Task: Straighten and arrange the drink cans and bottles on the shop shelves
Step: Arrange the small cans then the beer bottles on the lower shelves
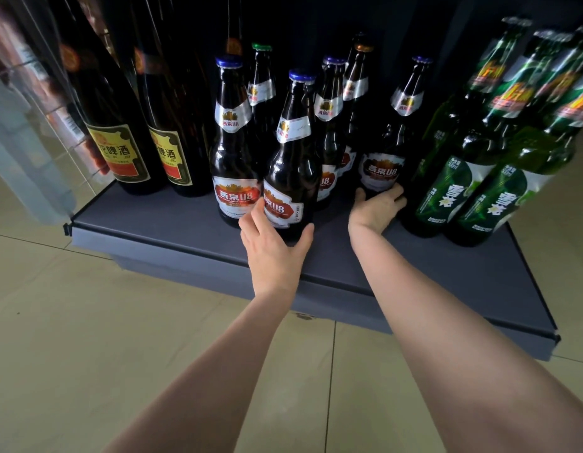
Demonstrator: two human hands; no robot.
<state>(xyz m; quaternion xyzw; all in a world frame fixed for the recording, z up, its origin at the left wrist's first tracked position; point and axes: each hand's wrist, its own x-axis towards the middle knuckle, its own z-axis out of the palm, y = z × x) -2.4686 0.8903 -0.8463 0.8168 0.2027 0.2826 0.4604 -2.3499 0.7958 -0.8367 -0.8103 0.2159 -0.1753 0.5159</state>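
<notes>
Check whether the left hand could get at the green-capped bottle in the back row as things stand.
Probably not directly: the green-capped bottle stands behind two blue-capped front bottles, and the left hand already grips one.

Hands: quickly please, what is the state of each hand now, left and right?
Left hand: closed around the base of a brown U8 bottle at the front.
Right hand: gripping the base of another U8 bottle standing further back.

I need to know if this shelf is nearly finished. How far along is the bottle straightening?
Looks done: the green bottles and the tall yellow-label bottles stand grouped at each end. In hand: the left hand grips a front brown U8 bottle, the right hand grips another brown bottle further back. Left: the brown bottles stand staggered.
</notes>
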